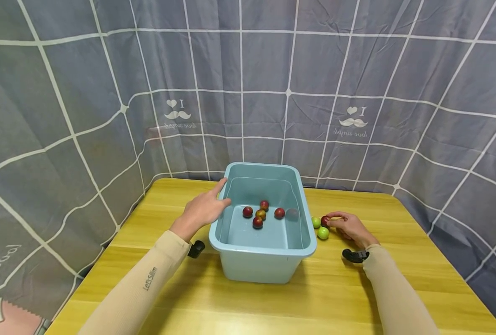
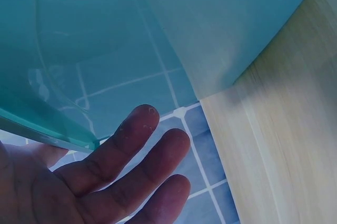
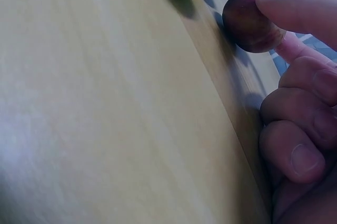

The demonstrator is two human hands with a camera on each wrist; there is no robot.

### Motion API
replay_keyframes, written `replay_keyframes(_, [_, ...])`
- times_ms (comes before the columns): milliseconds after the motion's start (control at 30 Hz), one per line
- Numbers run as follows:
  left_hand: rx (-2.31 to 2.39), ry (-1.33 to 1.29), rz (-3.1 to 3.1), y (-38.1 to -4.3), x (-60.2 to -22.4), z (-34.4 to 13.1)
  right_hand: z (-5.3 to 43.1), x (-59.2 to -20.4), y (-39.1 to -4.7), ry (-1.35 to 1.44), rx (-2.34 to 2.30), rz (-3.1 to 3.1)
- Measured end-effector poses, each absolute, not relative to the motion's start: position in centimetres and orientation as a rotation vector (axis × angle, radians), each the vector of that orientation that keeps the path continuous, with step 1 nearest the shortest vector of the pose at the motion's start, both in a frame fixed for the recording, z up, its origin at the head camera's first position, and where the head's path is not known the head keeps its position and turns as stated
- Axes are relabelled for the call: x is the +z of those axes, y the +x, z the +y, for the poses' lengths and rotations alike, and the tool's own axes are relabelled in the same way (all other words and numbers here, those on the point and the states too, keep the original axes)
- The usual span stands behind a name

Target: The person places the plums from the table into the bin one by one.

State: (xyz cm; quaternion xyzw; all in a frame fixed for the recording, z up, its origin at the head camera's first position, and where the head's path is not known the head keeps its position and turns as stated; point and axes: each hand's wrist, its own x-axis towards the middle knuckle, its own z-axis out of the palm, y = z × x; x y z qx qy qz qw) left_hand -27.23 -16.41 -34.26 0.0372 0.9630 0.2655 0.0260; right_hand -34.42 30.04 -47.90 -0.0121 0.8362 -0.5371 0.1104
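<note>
A light-blue plastic tub [image 1: 262, 251] stands on the table with several red plums [image 1: 258, 222] on its floor. My left hand [image 1: 204, 208] rests at its left rim, thumb and index finger against the edge; in the left wrist view, the other fingers [image 2: 134, 134] extend loosely beside the outer wall. To the right of the tub, my right hand [image 1: 350, 228] pinches a dark red plum [image 3: 250, 21] between thumb and index finger, its other fingers curled in. Two green round fruits [image 1: 323, 233] lie beside that plum, near the tub's right wall.
The yellow wood-grain table [image 1: 248, 307] extends around the tub. A grey curtain [image 1: 264, 116] with white grid lines hangs behind the table and along both sides. Black wrist straps [image 1: 355, 256] sit at both cuffs.
</note>
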Motion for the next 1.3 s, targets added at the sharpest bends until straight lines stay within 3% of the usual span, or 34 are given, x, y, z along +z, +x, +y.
replay_keyframes(1300, [0.803, 0.113, 2.98, -27.36, -34.25, -16.31, 30.6, -47.06, -34.5, -0.053, -1.663, 2.345])
